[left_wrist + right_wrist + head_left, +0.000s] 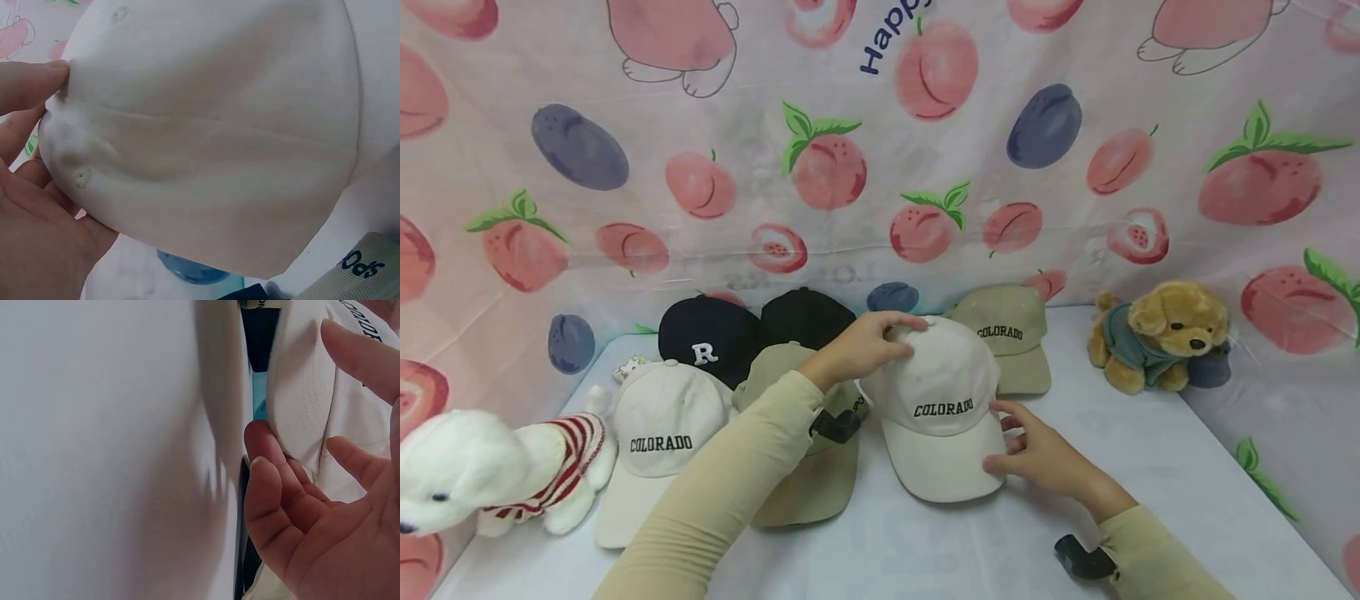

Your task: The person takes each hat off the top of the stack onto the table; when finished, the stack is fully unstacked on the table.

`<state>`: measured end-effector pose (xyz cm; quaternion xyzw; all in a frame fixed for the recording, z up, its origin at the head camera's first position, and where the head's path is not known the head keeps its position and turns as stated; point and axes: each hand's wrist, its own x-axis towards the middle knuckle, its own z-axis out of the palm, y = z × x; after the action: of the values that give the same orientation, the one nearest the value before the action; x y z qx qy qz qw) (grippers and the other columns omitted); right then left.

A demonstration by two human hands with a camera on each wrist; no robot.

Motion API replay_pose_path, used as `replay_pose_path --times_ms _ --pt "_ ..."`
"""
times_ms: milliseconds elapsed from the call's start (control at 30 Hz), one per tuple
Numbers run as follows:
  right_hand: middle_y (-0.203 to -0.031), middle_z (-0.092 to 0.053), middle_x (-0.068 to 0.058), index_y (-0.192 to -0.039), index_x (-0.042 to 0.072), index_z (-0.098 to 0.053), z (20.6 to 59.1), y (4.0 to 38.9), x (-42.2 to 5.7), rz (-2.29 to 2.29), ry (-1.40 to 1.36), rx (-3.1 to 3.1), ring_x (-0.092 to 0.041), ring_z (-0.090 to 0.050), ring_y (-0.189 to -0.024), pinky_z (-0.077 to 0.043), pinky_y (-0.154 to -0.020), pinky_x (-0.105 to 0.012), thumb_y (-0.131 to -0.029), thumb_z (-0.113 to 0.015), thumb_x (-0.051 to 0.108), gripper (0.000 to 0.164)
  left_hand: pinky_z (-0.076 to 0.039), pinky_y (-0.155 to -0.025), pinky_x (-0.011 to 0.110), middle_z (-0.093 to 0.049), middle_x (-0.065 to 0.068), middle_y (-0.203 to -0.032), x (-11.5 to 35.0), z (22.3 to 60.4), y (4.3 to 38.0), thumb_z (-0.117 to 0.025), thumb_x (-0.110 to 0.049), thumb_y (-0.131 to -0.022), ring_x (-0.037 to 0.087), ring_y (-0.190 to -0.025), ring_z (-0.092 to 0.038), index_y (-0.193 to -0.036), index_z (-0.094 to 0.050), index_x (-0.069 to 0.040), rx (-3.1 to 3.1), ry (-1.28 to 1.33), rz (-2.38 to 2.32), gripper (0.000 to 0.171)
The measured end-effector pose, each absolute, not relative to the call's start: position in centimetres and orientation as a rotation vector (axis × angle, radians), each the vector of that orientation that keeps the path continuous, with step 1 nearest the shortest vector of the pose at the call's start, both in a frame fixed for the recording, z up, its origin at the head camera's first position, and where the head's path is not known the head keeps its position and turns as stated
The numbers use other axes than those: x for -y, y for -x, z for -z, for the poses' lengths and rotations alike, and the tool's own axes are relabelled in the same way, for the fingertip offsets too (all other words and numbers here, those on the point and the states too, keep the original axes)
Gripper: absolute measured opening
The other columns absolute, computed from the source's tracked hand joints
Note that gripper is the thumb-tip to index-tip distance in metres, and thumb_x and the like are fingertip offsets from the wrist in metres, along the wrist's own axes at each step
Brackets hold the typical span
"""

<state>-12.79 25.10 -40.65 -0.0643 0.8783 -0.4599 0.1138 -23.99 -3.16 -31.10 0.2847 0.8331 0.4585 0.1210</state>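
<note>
A white baseball cap [936, 392] lettered COLORADO stands between both hands, its brim facing me. At the top of the crown my left hand [872, 346] grips the fabric; the left wrist view has the thumb on one side of the crown [206, 125] and the other fingers behind its edge. My right hand [1037, 450] holds the brim's right side, fingertips at its edge. In the right wrist view the thumb lies over the brim [303, 394], with curled fingers below. The left forearm passes in front of a khaki cap [820, 483].
Another white COLORADO cap [670, 417] sits left, before a navy cap [707, 333] with an R and a black cap [808, 317]. A khaki COLORADO cap [1011, 342] stands behind. Plush dogs, one white [460, 467] and one brown [1180, 325], flank the white table [925, 550].
</note>
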Motion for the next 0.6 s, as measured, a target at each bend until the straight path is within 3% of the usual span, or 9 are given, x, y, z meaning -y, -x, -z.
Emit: replay_pose_path --times_ms 600 --pt "-0.123 -0.054 -0.017 -0.146 0.004 -0.041 41.3 12.2 -24.0 1.345 0.206 -2.542 -0.021 -0.059 -0.091 -0.05 -0.069 -0.034 -0.08 -0.086 0.023 0.082 -0.039 -0.107 0.042 -0.052 0.007 -0.145 3.8 32.5 24.6 -0.068 -0.013 -0.094 0.018 -0.129 -0.045 -0.129 -0.068 -0.015 -2.435 -0.764 -1.333 0.035"
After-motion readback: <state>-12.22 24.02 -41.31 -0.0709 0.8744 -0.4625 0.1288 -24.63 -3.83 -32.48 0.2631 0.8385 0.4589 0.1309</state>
